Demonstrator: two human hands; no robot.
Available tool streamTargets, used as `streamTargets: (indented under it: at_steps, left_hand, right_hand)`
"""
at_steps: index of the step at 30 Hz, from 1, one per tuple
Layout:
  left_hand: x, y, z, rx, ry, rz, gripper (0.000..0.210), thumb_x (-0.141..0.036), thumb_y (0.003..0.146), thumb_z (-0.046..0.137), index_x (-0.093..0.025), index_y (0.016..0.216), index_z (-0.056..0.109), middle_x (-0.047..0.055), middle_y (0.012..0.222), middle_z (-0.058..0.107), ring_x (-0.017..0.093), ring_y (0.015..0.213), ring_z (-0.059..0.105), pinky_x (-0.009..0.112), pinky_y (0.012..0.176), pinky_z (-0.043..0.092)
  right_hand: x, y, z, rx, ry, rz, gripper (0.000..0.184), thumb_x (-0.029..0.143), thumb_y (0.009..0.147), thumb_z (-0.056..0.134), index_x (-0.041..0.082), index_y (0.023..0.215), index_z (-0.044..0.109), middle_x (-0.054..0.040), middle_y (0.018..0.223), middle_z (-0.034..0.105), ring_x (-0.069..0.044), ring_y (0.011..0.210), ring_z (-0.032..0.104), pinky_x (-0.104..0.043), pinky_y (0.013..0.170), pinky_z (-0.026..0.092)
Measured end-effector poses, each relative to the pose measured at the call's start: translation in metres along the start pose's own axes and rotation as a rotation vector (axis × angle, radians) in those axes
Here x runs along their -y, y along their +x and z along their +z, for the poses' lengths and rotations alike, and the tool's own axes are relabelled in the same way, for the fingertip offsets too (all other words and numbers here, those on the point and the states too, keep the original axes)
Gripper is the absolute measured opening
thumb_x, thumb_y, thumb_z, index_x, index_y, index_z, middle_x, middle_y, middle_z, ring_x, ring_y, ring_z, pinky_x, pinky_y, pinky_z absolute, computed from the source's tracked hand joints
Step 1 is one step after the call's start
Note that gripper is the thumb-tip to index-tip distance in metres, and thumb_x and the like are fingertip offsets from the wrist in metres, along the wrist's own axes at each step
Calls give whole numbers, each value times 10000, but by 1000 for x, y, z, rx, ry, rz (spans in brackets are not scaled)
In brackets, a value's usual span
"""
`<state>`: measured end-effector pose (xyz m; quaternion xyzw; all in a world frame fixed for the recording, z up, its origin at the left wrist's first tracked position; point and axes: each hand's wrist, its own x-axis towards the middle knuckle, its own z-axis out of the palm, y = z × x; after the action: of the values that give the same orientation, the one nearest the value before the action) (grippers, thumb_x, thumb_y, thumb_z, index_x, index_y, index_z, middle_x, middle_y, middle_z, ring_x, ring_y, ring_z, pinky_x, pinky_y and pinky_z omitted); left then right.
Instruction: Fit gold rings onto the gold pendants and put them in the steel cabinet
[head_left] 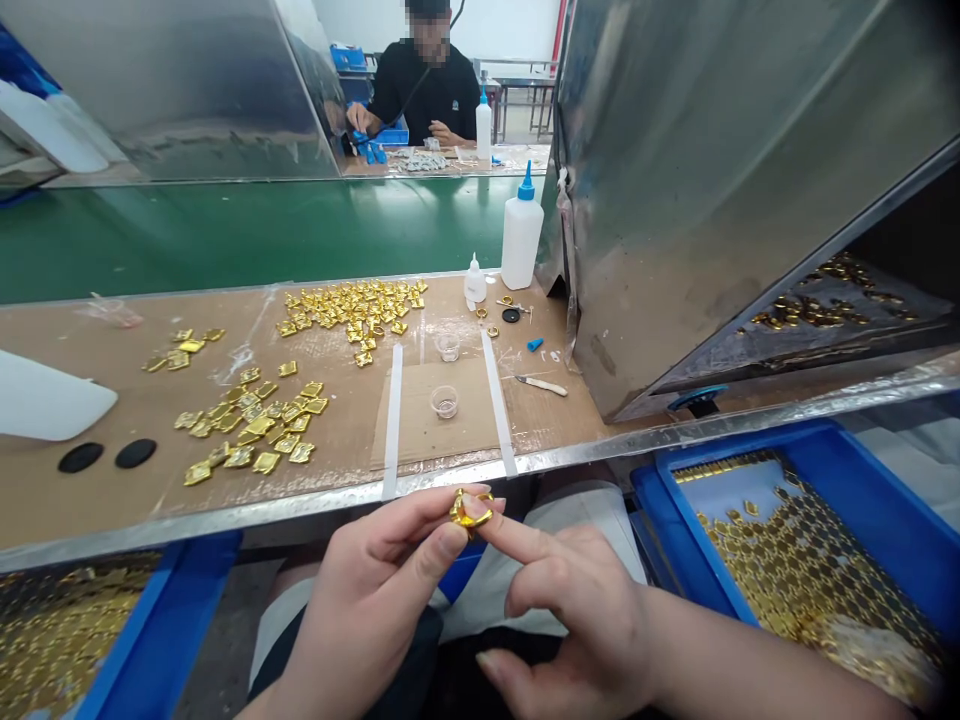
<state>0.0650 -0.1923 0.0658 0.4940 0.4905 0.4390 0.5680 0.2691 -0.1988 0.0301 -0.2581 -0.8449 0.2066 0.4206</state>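
Note:
Over my lap, just in front of the bench edge, my left hand (390, 580) pinches a shiny gold ring (469, 514) between thumb and fingers. The extended index finger of my right hand (570, 590) touches that piece from the right. My right thumb hangs apart below, and the other right fingers are loosely bent. Beyond my hands, two small clear cups (444, 402) stand on a cardboard mat between white tape strips (392, 420). Loose square gold pieces (259, 425) lie to the left, with a denser pile of gold pieces (356, 305) behind them.
A large white bottle (522, 240) and a small squeeze bottle (474, 282) stand at the back. A white-handled knife (541, 385) lies on the right, near a metal panel (697, 150). Blue trays (847, 480) of gold parts flank my lap. Across the bench sits another person (427, 90).

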Motion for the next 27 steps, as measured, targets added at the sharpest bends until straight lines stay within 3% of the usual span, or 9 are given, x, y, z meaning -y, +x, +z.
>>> streamTargets:
  at_steps: [8,14,21,27]
  left_hand:
    - [-1,3,-2,44,44,16,189,-357,904,748,-282,1063,816,47,1068,814,233,996,770,276,902,618]
    - [-3,4,-5,48,57,5,181,-357,912,740,-267,1051,814,43,1064,815,235,1005,767,275,892,617]
    - [-1,2,-10,84,63,10,172,-335,942,710,-257,1063,803,43,1062,812,225,1005,762,296,921,600]
    - [3,1,-16,39,73,-4,238,-348,926,726,-234,1125,790,74,1055,809,206,879,755,327,879,613]
  right_hand:
    - [2,-3,1,1,-45,4,280,314,845,682,229,1018,478,-213,1466,567,-224,1096,749,-235,669,578]
    - [1,-6,5,-21,-40,28,272,317,857,671,225,1042,494,-196,1517,516,-168,940,783,-219,697,566]
    - [3,-4,6,-18,-64,33,242,267,836,695,236,990,511,-171,1471,574,-159,854,783,-216,677,553]
    - [2,-3,10,-21,-49,33,262,278,826,699,237,1006,513,-180,1464,581,-167,842,781,-227,661,553]
